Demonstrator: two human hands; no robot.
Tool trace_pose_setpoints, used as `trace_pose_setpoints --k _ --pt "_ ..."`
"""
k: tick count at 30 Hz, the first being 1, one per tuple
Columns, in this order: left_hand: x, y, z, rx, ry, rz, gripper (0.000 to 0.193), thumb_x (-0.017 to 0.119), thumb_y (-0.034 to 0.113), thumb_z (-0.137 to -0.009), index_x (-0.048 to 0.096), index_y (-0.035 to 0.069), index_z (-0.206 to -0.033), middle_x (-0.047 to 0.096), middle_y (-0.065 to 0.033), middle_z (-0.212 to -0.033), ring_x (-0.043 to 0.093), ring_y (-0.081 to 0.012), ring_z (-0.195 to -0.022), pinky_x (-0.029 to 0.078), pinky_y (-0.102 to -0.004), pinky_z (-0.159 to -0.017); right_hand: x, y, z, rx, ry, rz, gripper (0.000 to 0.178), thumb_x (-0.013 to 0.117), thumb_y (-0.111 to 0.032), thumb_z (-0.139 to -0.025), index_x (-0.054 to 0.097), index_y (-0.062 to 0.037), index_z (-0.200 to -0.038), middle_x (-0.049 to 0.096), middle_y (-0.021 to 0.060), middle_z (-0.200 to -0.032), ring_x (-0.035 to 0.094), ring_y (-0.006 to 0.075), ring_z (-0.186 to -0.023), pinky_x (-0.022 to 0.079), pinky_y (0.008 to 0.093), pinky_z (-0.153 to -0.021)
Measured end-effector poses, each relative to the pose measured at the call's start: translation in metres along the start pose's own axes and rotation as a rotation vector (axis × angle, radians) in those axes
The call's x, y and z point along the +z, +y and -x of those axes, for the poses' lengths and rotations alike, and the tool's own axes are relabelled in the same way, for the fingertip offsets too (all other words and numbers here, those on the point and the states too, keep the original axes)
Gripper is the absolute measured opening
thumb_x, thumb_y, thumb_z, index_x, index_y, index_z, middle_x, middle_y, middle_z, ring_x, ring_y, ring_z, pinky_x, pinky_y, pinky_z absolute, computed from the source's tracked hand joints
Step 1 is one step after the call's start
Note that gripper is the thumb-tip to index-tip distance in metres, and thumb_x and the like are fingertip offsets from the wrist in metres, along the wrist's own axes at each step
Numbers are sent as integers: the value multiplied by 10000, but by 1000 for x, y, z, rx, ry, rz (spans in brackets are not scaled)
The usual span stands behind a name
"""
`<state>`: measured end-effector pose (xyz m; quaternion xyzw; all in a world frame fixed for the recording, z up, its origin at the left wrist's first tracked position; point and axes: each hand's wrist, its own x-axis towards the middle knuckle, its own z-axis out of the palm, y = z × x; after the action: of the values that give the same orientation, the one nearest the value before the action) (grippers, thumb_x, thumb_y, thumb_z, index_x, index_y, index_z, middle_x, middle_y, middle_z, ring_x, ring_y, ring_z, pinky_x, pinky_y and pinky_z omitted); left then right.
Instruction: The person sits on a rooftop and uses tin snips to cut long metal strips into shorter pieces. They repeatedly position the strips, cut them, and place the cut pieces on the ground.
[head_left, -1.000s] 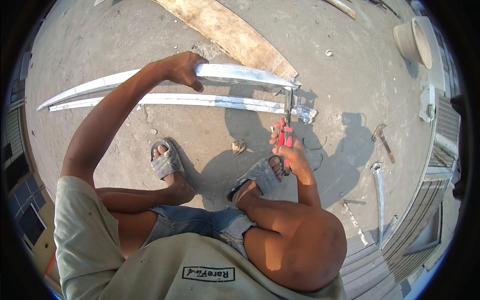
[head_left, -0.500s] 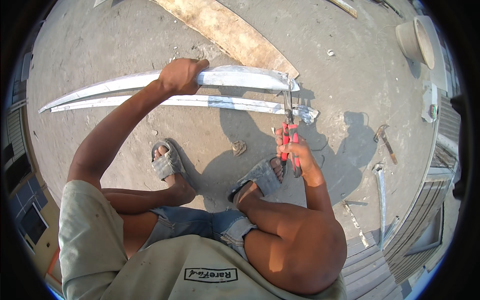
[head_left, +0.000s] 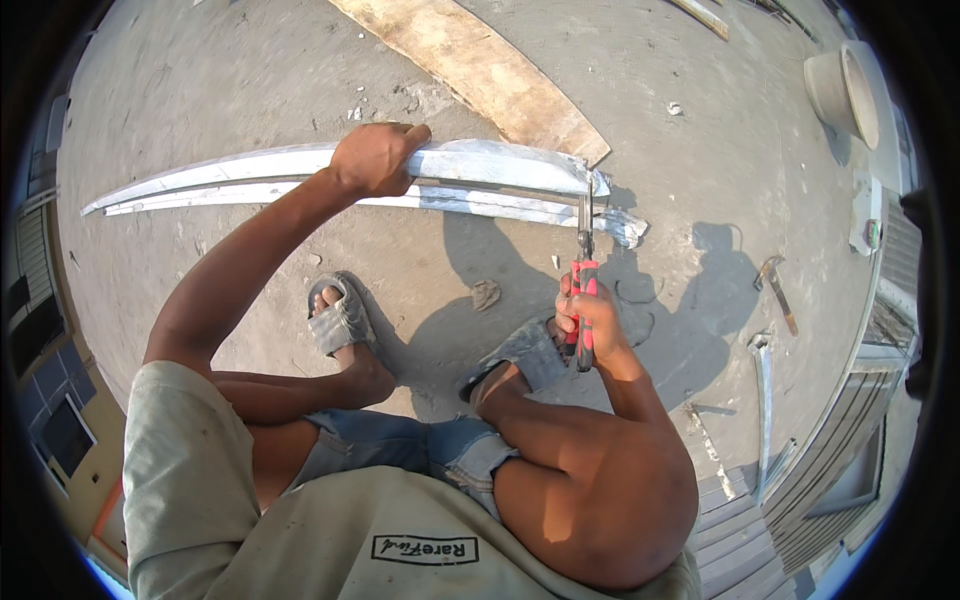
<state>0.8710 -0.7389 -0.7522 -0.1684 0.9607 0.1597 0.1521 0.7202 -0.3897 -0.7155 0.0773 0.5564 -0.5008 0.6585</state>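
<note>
My left hand (head_left: 378,160) is closed around a long whitish metal channel (head_left: 490,167), past the middle toward its right end. In my right hand (head_left: 598,325) are tin snips (head_left: 584,272) with red and black handles, the fingers wrapped round both grips. The jaws point away from me and meet the crumpled right end of the channel; how deep they bite is too small to tell. Just nearer to me, a second whitish metal channel (head_left: 500,205) lies on the ground along the first, its right end crushed.
A brown board (head_left: 500,85) lies beyond the channels. To the right are a hammer (head_left: 778,295), a narrow metal strip (head_left: 764,410) and a pale bucket (head_left: 840,95). A small stone (head_left: 485,294) sits between my sandalled feet. Wooden slats (head_left: 735,550) are at the lower right.
The snips' handles have come closer together in my right hand. My left hand has lowered the held channel slightly toward the second one, narrowing the gap between them.
</note>
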Motion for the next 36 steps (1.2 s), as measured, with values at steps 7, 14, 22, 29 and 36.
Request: trace_pose_setpoints --k 7,14,22,29,36 --pt "13 7 13 48 39 -72 331 715 137 -785 564 63 -1070 694 -135 -968 693 -336 -943 578 -441 -796 -19 -24 17 224 1 117 159 604 -97 -785 481 -96 -886 471 0 -723 449 82 -539 369 275 -499" --pt "-18 -2 -18 10 -243 100 402 727 221 -833 623 70 -1191 742 -188 -898 728 -367 -858 589 -462 -781 -11 -6 -7 -17 13 67 348 640 -137 -778 520 -53 -1094 532 14 -779 520 127 -620 466 309 -610" --pt "-1 9 -8 42 85 -97 376 716 19 -726 516 62 -1041 684 -131 -965 684 -337 -953 579 -446 -804 -30 -31 -9 29 84 191 291 654 -133 -778 538 -75 -1039 524 10 -695 498 110 -559 453 295 -558" --pt "32 16 16 56 117 -76 381 730 93 -741 526 78 -1063 674 -116 -973 674 -303 -976 559 -415 -851 -36 -34 9 290 36 117 200 613 -105 -781 510 -97 -953 475 -5 -641 467 99 -504 439 300 -505" --pt "-21 13 -1 109 -348 270 531 877 279 -625 628 24 -1018 707 -159 -825 704 -317 -767 562 -406 -727 -35 -18 24 123 -13 270 241 593 -97 -752 491 -94 -970 493 7 -688 455 96 -538 405 277 -519"
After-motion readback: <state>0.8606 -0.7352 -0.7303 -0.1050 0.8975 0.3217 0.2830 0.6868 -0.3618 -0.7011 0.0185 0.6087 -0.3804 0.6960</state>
